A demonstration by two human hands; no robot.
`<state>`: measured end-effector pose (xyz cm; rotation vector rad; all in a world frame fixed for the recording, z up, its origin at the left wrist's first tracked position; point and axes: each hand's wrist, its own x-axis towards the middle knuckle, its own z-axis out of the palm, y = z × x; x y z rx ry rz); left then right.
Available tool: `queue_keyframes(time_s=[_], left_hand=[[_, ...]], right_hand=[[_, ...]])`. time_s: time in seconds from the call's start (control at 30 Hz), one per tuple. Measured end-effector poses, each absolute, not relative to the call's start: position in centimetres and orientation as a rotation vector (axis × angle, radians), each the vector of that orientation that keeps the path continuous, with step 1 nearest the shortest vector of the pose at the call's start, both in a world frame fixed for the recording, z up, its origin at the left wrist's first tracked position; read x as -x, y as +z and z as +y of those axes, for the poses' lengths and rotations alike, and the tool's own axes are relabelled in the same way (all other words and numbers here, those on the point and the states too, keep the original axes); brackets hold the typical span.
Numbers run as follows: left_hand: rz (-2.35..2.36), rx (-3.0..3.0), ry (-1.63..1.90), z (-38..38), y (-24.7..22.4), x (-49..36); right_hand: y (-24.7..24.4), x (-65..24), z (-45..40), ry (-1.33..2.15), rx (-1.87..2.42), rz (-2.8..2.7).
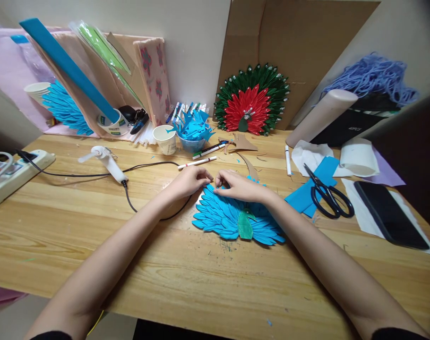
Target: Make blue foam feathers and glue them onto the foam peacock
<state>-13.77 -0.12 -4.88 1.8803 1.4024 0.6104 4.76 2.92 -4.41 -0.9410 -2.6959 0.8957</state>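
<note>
A fan of layered blue petals (218, 215) with a green piece (245, 225) at its lower middle lies on the wooden table. My left hand (191, 182) is at the fan's upper left edge, its fingers bent and pressed together. Close beside it, my right hand (238, 185) reaches over the top of the fan with thumb and forefinger nearly meeting at a blue petal tip. Whatever small thing the fingertips of either hand pinch is too small to make out. My right hand and wrist hide part of the fan's upper right side.
White glue gun (110, 165) with black cord at left; power strip (20, 174) beyond. Behind are a paper cup (164, 140), a bowl of blue pieces (192, 137) and a red-green fan (250, 101). Scissors (330, 196), blue strips (300, 193) and a phone (390, 215) lie right.
</note>
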Motion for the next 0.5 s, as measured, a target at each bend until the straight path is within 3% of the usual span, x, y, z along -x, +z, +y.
queue_keyframes(time_s=[0.5], left_hand=[[1.429, -1.882, 0.625, 0.05, -5.65, 13.84]], right_hand=[[-4.73, -4.81, 3.05, 0.903, 0.926, -2.684]])
